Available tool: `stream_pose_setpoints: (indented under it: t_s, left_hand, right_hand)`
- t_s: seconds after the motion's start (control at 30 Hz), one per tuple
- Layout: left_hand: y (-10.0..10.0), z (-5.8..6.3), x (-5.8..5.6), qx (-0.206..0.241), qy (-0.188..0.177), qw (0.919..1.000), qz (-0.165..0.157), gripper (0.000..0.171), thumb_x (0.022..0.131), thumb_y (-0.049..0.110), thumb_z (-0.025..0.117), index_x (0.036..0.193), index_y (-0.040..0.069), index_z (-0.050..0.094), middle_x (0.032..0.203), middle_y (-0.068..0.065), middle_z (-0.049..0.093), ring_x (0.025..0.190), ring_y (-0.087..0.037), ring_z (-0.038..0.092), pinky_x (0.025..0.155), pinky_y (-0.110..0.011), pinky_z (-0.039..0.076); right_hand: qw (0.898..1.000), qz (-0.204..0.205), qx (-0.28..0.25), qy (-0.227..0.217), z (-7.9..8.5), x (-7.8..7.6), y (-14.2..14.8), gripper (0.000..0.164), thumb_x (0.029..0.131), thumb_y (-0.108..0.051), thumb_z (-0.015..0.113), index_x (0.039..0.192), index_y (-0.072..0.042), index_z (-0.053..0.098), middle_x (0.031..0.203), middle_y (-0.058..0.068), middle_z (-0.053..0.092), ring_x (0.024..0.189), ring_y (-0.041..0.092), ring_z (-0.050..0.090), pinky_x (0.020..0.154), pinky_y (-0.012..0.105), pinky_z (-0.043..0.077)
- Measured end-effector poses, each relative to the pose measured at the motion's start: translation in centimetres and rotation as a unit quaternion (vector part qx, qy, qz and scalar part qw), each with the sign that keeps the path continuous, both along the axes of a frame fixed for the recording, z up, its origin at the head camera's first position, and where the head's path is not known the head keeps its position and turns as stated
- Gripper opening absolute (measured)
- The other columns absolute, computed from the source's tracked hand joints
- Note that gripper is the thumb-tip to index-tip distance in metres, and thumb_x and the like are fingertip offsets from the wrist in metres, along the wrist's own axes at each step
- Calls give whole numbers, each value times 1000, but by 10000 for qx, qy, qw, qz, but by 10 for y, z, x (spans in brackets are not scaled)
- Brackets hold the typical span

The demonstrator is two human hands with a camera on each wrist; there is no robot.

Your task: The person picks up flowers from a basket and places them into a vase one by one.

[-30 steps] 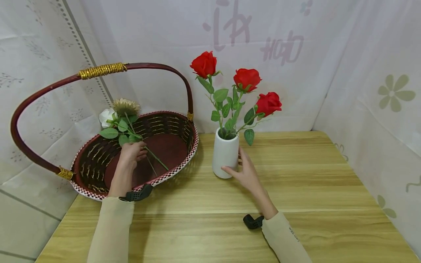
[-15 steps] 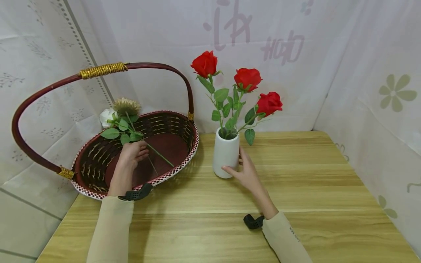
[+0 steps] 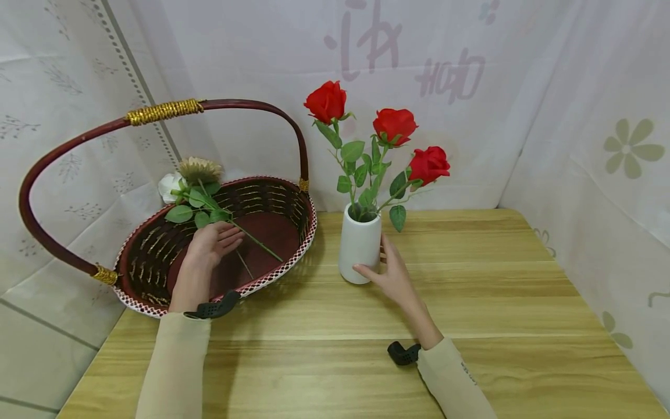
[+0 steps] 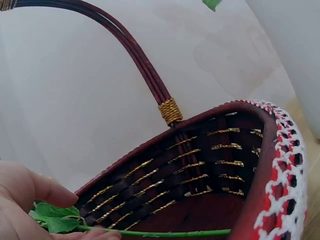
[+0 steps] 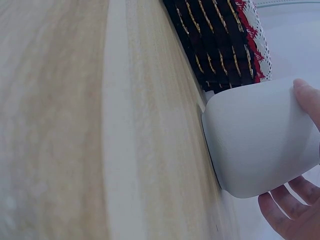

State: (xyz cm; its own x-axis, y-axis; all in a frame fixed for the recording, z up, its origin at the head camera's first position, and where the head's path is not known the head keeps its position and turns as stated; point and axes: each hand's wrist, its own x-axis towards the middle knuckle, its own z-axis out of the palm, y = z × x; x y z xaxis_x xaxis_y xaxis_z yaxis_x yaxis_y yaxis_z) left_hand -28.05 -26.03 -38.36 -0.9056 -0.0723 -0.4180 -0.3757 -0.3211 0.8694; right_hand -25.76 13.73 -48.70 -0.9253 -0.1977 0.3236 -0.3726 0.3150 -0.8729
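In the head view my left hand [image 3: 208, 247] is over the wicker basket [image 3: 256, 196], with its fingers extended. A green stem [image 3: 262, 245] lies across its fingers; in the left wrist view the thumb stands apart from the stem. A white flower [image 3: 170, 187] and a beige, many-petalled flower [image 3: 200, 170] lean on the basket's back left rim, leaves below them. My right hand [image 3: 394, 276] holds the white vase [image 3: 359, 247] low on its right side, thumb in front and fingers behind. Several red roses, one [image 3: 395, 126] in the middle, stand in the upright vase.
The basket's tall arched handle [image 3: 251, 105] rises over the left side. Both basket and vase stand on a wooden table [image 3: 471, 291]. Printed white cloth [image 3: 445, 35] hangs close behind and at both sides.
My left hand's fingers have straightened and loosened from the stem. The stem's lower end has shifted to the right and up inside the basket. My right hand and the vase have stayed still.
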Motion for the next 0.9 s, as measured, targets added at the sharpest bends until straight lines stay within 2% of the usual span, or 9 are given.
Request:
stream_pose_setpoints:
  t_s: [0.13,0.37,0.43,0.5,0.53,0.6,0.63,0.73,0.9]
  left_hand:
    - [2,0,-2,-79,-2,9998,-190,59,110,18,30,161,4,3,167,-18,6,152,-31,16,121,-37,26]
    - [2,-2,-5,150,-33,9997,-194,59,111,16,27,161,8,-3,167,-15,4,153,-29,14,120,-35,27]
    - [2,-2,-4,147,-69,9998,-92,59,111,15,32,162,9,5,161,-21,29,149,-28,30,117,-33,34]
    - [1,-3,-2,-4,-28,10000,25,60,110,14,39,162,10,11,137,-16,58,133,-23,52,108,-30,45]
    - [2,-3,-1,-149,24,9998,86,61,109,13,42,162,9,12,120,-9,66,120,-19,61,101,-28,50]
    - [2,-5,0,-474,109,9984,272,63,107,10,47,161,8,15,91,5,65,92,-11,67,87,-24,56]
    - [2,-6,0,-633,162,9972,355,65,106,8,48,161,9,14,88,6,65,82,-8,67,82,-23,57]
    - [4,-8,0,-1012,274,9930,543,69,105,5,50,163,9,11,94,4,62,74,-7,67,76,-22,58]
    - [6,-9,-1,-981,531,9910,745,69,104,6,53,162,8,15,100,1,61,73,-8,67,72,-20,58]
  right_hand:
    - [10000,-11,26,-2,0,0,0,89,87,-33,83,157,-19,30,148,9,44,126,29,50,102,52,48]
    - [10000,1,59,-1,-1,0,1,88,87,-34,82,157,-21,30,148,7,44,126,27,50,102,49,48]
    - [10000,-1,53,17,0,0,1,88,87,-34,82,157,-21,30,148,7,44,126,27,50,102,49,48]
    - [10000,4,46,22,-1,0,0,88,87,-34,82,157,-21,30,148,7,44,126,27,50,102,49,48]
    - [10000,7,51,24,-1,-1,0,89,87,-34,82,157,-21,30,148,7,44,126,27,50,102,49,48]
    - [10000,16,60,26,-1,-1,0,89,87,-34,82,157,-21,30,148,7,44,126,27,50,102,49,48]
    - [10000,20,66,17,-1,-1,0,89,87,-34,82,157,-22,30,148,7,44,126,26,50,102,49,48]
    - [10000,27,83,-14,-1,-1,0,88,87,-35,82,157,-22,30,148,6,44,127,26,50,102,48,48]
    - [9999,-2,97,-47,0,0,1,88,87,-34,82,157,-22,30,148,5,44,127,25,50,102,48,49]
